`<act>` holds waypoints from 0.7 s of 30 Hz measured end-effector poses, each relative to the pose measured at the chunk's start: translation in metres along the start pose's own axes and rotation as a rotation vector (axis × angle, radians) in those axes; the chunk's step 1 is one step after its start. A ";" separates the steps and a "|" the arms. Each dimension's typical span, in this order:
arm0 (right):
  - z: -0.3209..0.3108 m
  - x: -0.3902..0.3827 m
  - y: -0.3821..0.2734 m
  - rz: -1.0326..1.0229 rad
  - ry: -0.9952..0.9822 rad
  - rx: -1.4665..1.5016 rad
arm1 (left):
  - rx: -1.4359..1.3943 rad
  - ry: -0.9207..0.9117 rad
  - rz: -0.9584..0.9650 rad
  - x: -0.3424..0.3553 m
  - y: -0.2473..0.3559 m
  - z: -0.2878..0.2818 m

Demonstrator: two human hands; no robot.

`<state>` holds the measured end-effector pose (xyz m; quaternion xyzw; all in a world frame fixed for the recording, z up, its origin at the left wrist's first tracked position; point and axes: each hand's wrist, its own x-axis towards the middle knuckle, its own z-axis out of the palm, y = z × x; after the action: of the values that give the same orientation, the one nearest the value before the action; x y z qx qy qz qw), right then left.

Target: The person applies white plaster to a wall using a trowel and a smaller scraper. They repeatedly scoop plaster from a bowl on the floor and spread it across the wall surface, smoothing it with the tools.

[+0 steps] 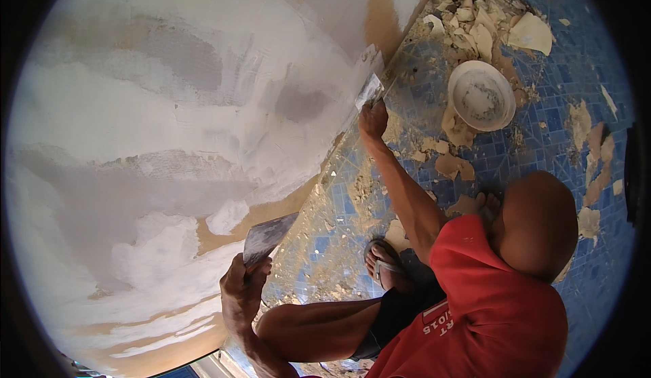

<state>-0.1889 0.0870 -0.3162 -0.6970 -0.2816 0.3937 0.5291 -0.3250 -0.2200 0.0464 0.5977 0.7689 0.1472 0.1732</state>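
My left hand (244, 286) grips a wide flat metal scraper (268, 239) at the lower middle, beside a large board-like surface (169, 93) patched with white and grey plaster over tan. Higher up, my right hand (373, 119) is closed on a smaller putty knife (369, 88), its pale, coated blade at the surface's right edge. Whether that blade touches the surface I cannot tell. To the right of my right hand, a white bowl (482, 95) with pale, powdery-looking residue inside stands on the floor.
The blue tiled floor (590, 66) is strewn with dust and flakes. A heap of broken plaster pieces (529, 33) lies at the upper right. My sandalled left foot (383, 264) is beside the plastered surface's edge. A dark object (632, 171) sits at the far right.
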 end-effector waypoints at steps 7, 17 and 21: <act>0.012 0.034 -0.008 -0.171 -0.137 0.113 | -0.294 -0.074 -0.094 -0.007 -0.037 -0.008; -0.031 -0.010 -0.058 -0.129 -0.237 0.451 | -0.253 -0.160 -0.111 0.011 -0.045 -0.006; -0.025 0.009 -0.064 -0.014 -0.279 0.430 | -0.283 -0.173 -0.100 0.011 -0.039 -0.005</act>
<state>-0.1610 0.0996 -0.2538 -0.5052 -0.2665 0.5334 0.6239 -0.3636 -0.2189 0.0326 0.5386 0.7515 0.1933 0.3282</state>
